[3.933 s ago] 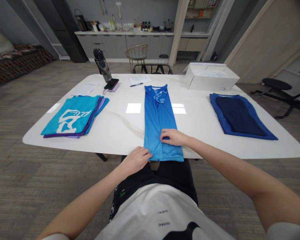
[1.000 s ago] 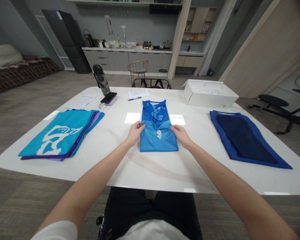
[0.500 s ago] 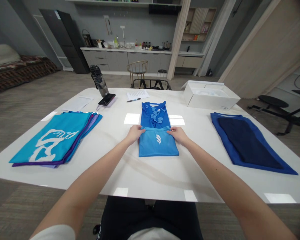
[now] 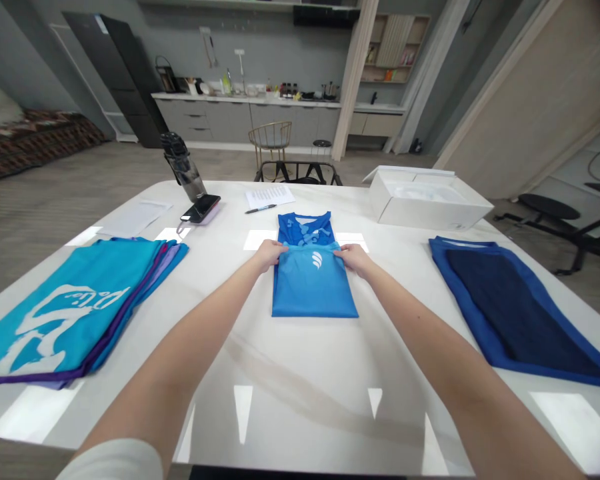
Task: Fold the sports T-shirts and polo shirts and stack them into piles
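Observation:
A bright blue shirt [image 4: 313,283] with a small white logo lies folded on the white table [image 4: 300,387], straight ahead of me. Its lower half is doubled up over the patterned collar part, which still shows at the far end. My left hand [image 4: 269,255] pinches the folded edge at its far left corner. My right hand [image 4: 354,257] pinches the same edge at the far right corner. Both arms reach out across the table.
A stack of teal and purple shirts [image 4: 75,310] lies at the left, dark blue garments [image 4: 515,307] at the right. Farther back are an open white box [image 4: 425,199], a paper with a pen [image 4: 261,209], a phone [image 4: 200,208] and a dark bottle [image 4: 183,167].
The shirt's lower end, at the table's near edge earlier, has been folded up; over the last second both hands carried that edge farther over the collar. The view came closer to the table.

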Motion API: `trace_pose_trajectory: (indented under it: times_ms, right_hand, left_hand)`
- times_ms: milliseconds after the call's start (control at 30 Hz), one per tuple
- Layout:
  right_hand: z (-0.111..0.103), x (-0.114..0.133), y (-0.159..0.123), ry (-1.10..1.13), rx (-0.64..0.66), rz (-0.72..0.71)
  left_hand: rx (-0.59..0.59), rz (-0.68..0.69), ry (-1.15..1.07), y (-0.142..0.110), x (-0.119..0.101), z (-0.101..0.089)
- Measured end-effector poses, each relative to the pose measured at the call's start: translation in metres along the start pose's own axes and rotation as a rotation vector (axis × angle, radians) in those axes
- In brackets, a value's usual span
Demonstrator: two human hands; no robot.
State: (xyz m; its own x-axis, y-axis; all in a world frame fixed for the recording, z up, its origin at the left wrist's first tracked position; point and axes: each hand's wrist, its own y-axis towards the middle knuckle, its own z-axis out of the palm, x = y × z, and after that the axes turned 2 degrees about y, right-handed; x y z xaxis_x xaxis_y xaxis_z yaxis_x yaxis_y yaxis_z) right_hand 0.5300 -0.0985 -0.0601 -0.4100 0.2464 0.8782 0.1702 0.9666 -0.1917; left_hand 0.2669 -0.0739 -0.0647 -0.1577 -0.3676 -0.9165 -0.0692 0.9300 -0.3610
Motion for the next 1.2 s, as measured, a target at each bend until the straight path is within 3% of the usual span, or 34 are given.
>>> trace_pose_trajectory:
  times_ms: [100,200,300,400,467,533,667,800,900,1033,1200]
  right_hand:
    - [0.006,-0.016,0.011,-0.144,-0.005,-0.021]
    - [0.002,-0.013,0.02,-0.076,0.011,-0.146]
    - [-0.002,0.0,0.041,0.068,-0.011,-0.291]
    - [0.003,0.006,0.067,0.002,-0.119,-0.262]
    - [0.01,0.001,0.08,-0.123,-0.141,-0.157]
    - [0.015,-0.006,0.087,-0.236,-0.14,-0.073]
    - [0.017,-0.008,0.096,-0.214,-0.15,-0.125]
    - [0.014,0.008,0.116,-0.051,-0.22,-0.309]
    - [0.019,0.015,0.135,-0.096,-0.273,-0.247]
    - [0.03,0.013,0.153,-0.299,-0.233,-0.067]
    - [0.031,0.018,0.16,-0.292,-0.301,-0.231]
  left_hand:
    - [-0.025,0.003,0.088,0.014,0.01,0.001]
    - [0.034,0.223,0.098,0.02,-0.004,-0.005]
    - [0.041,0.447,-0.064,0.032,-0.028,-0.009]
    - [-0.026,0.347,-0.119,0.052,-0.035,-0.007]
    - [-0.023,0.184,-0.026,0.064,-0.026,-0.002]
    - [-0.032,0.111,0.103,0.075,-0.013,0.002]
    - [-0.138,0.301,0.216,0.092,-0.011,0.007]
    - [-0.157,0.516,0.04,0.116,-0.034,0.008]
    - [-0.229,0.448,0.048,0.136,-0.036,0.011]
    - [-0.263,0.282,0.265,0.154,-0.023,0.013]
    - [-0.332,0.516,0.252,0.169,-0.029,0.011]
